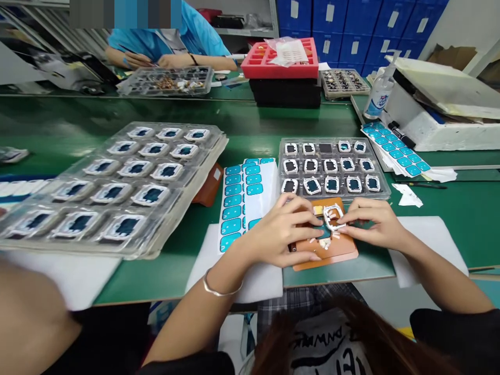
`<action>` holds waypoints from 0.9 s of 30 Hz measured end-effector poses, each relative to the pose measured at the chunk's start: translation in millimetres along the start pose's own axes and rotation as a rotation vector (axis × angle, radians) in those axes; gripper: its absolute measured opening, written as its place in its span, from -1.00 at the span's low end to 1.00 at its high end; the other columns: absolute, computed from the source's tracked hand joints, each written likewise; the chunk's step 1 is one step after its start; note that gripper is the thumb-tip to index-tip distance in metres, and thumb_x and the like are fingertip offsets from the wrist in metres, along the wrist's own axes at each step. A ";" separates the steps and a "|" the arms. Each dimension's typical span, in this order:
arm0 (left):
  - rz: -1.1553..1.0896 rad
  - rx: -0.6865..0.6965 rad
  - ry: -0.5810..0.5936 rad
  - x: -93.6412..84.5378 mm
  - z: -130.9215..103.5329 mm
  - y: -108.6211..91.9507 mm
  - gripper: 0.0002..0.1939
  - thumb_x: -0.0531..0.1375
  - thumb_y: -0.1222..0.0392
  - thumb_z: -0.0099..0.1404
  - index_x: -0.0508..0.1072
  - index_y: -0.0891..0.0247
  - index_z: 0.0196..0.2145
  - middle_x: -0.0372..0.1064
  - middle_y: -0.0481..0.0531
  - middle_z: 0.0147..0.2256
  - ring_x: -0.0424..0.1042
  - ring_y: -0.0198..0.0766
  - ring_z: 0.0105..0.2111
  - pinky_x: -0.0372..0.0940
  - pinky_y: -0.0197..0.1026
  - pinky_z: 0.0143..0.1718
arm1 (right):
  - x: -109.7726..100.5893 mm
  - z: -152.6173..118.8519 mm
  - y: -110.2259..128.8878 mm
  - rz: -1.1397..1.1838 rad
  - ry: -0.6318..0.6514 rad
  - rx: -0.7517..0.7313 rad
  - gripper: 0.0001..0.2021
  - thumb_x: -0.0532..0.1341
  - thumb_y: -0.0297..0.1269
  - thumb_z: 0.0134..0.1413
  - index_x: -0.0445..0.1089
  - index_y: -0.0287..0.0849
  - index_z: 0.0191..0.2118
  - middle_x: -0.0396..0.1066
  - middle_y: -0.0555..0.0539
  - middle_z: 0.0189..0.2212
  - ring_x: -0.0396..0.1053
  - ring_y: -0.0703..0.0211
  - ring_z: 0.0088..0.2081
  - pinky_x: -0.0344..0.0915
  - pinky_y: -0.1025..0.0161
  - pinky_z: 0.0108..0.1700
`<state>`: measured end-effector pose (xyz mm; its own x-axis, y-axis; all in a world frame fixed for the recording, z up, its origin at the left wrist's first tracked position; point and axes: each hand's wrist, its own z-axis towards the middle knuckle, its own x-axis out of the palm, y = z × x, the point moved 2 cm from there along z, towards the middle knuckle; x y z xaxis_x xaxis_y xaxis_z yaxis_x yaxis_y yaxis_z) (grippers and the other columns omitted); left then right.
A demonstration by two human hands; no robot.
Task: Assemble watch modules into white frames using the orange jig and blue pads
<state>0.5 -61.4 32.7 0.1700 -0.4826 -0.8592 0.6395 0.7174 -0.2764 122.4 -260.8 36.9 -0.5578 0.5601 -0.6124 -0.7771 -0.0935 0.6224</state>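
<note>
Both my hands work over an orange jig (339, 252) at the table's front edge. My left hand (281, 232) rests on the jig's left side, fingers pinching toward a small white frame part (333, 217). My right hand (373, 221) grips the same white frame from the right. The frame sits tilted on the jig. Small white scraps lie on the jig beneath it. A silver bracelet is on my left wrist.
A clear tray (385, 190) of white-framed parts stands just behind the jig. A sheet of teal stickers (238, 200) lies to its left, a large stacked tray (187, 172) further left. Another sticker strip (396, 148), a spray bottle (378, 91) and a red tray (281, 65) sit behind. A person in blue sits across the table.
</note>
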 end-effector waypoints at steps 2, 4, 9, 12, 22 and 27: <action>0.007 0.007 -0.004 -1.4 -0.1 -1.0 -0.67 0.20 -0.10 0.30 0.52 0.13 -0.11 0.53 0.03 -0.14 0.30 -0.06 -0.08 0.09 0.06 0.01 | -1.3 1.0 -3.8 0.016 -0.012 0.027 -0.81 0.36 -0.17 0.07 0.57 0.01 -0.17 0.45 -0.05 -0.35 0.40 0.16 -0.35 0.36 0.18 -0.32; 0.009 0.010 -0.007 -2.7 -0.2 -1.2 -0.68 0.21 -0.08 0.31 0.52 0.14 -0.10 0.54 0.02 -0.14 0.30 -0.06 -0.09 0.09 0.06 0.01 | -2.8 2.3 -7.3 -0.003 -0.010 0.030 -0.77 0.37 -0.15 0.06 0.55 0.02 -0.13 0.49 -0.09 -0.18 0.43 0.06 -0.18 0.37 0.05 -0.12; 0.050 0.030 -0.044 -5.3 1.1 -3.2 -0.75 0.23 -0.03 0.32 0.53 0.14 -0.16 0.57 -0.05 -0.16 0.33 -0.10 -0.10 0.10 0.02 0.00 | -3.4 3.8 -14.3 -0.064 0.035 -0.025 -0.78 0.35 -0.20 0.09 0.55 0.02 -0.12 0.52 -0.04 -0.02 0.39 0.04 -0.12 0.33 -0.02 -0.05; 0.167 0.057 -0.152 -6.3 2.8 -6.7 -0.78 0.27 0.01 0.29 0.52 0.21 -0.23 0.59 -0.04 -0.25 0.36 -0.11 -0.17 0.13 -0.01 -0.06 | 0.1 5.2 -13.5 -0.076 0.008 -0.094 -0.78 0.37 -0.23 0.07 0.55 -0.04 -0.12 0.54 -0.07 -0.05 0.35 0.08 -0.18 0.37 0.04 -0.14; 0.372 -0.084 -0.342 -4.1 3.2 -6.0 -0.62 0.29 -0.09 0.16 0.50 0.23 -0.19 0.59 0.05 -0.25 0.37 -0.04 -0.23 0.08 0.00 -0.17 | 17.1 9.5 -0.3 -0.129 -0.064 -0.259 -0.79 0.39 -0.19 0.05 0.54 -0.13 -0.19 0.56 -0.16 -0.11 0.29 0.09 -0.25 0.40 0.07 -0.25; 0.371 -0.107 -0.304 -3.7 2.9 -6.0 -0.63 0.28 -0.07 0.17 0.51 0.26 -0.19 0.59 0.05 -0.24 0.37 -0.03 -0.19 0.06 0.00 -0.15 | 18.6 8.5 -1.4 -0.138 -0.059 -0.278 -0.80 0.40 -0.21 0.04 0.54 -0.14 -0.21 0.57 -0.17 -0.13 0.31 0.09 -0.25 0.40 0.07 -0.26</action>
<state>-1.9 -65.4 38.8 0.5931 -0.2980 -0.7480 0.4164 0.9086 -0.0318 115.6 -243.2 28.7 -0.4303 0.6294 -0.6471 -0.8986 -0.2303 0.3735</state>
